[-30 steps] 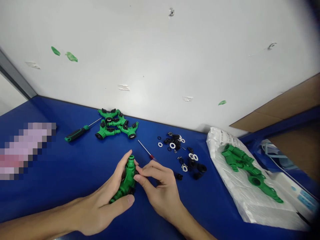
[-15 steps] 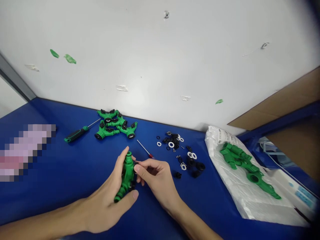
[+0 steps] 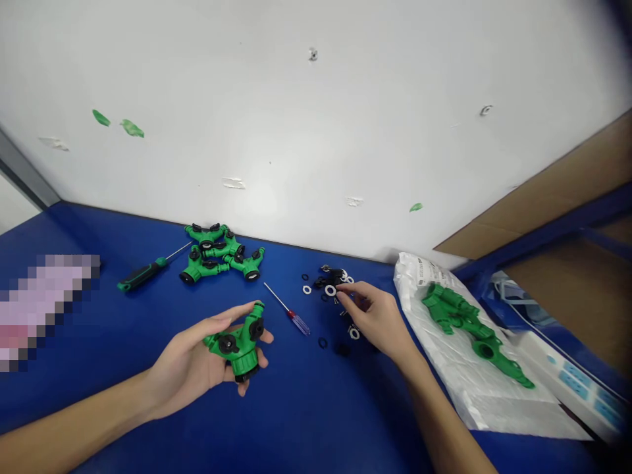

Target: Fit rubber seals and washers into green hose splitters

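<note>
A green Y-shaped hose splitter (image 3: 243, 352) with black valve levers and a black ring rests in the fingers of my left hand (image 3: 197, 359), its ring end tilted down. My right hand (image 3: 378, 319) is over the pile of small parts, thumb and forefinger drawn together in a pinch. Those fingertips are right at the edge of a white washer (image 3: 330, 290); what is between them I cannot make out. Black fittings (image 3: 322, 281), several washers and small screws lie around them, partly hidden by this hand. Between the hands lies a screwdriver (image 3: 299, 322) with a red and clear handle.
Several assembled green splitters (image 3: 207, 235) sit together near the wall. Left of them lies a green-and-black screwdriver (image 3: 143, 273). On the right, bare green splitter bodies (image 3: 457, 316) rest on a white padded bag (image 3: 444, 368), beside a white power strip (image 3: 567, 375).
My right hand has let go of the splitter and moved right to the small parts. My left hand has turned the splitter so its valve levers show. The view has shifted slightly.
</note>
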Available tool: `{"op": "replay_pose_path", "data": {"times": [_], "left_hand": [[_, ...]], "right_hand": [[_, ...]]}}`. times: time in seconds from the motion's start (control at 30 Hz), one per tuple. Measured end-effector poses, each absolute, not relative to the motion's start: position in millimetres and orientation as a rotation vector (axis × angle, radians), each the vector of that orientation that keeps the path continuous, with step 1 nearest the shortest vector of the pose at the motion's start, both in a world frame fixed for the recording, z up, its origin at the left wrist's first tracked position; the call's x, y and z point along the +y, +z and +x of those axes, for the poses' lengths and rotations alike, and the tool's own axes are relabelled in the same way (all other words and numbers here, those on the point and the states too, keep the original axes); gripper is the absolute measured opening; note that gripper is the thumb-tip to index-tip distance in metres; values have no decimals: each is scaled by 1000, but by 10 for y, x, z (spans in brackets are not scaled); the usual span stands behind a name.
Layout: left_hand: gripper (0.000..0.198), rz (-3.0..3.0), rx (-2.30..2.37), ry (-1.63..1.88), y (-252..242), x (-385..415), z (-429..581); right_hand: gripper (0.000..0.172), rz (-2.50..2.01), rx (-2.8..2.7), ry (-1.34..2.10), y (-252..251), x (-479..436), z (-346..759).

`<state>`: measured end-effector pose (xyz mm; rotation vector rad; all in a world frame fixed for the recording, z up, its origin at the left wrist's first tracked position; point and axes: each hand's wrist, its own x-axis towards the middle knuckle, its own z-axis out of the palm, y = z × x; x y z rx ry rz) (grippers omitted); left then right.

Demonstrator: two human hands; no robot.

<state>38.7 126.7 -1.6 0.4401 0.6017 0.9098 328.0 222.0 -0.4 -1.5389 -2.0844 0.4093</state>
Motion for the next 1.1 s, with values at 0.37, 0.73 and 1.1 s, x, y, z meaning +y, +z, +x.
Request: {"op": "replay_pose_path", "data": {"times": [0.37,0.73,1.1], "left_hand": [[44,428,659,888,-52,1271,345],[45,417,663,857,-16,1286,352],[46,466,650,873,-18,1290,367]], "right_hand": [[14,-1545,-2352,313,241,2431,3411],[17,-1763,-2441,304,-31,2328,3322],[17,-1772,-2460,425,-55,2280,3326]]}}
